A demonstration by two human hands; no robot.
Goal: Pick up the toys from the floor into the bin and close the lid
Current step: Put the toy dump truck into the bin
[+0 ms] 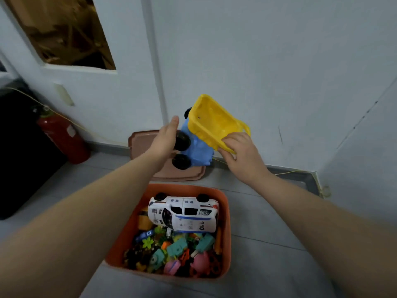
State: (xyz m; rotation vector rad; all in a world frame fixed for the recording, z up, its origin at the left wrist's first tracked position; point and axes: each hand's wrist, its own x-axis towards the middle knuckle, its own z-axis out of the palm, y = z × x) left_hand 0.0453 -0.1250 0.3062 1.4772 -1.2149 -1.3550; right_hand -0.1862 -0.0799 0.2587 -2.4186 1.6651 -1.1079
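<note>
A blue and yellow toy dump truck (206, 134) hangs tilted in the air above and beyond the orange bin (226, 214). My right hand (240, 155) grips the rim of its yellow bed. My left hand (166, 139) lies flat against the wheel side of the truck with straight fingers. The bin stands open on the floor, with a white police car (184, 215) lying on its side on top of several small colourful toys (176, 252). The brown lid (141, 145) leans against the wall behind the truck, partly hidden by it.
A red fire extinguisher (62, 136) stands at the left by the wall, next to a black object (19, 151). White walls close off the far side and the right. Grey tiled floor (268, 244) surrounds the bin.
</note>
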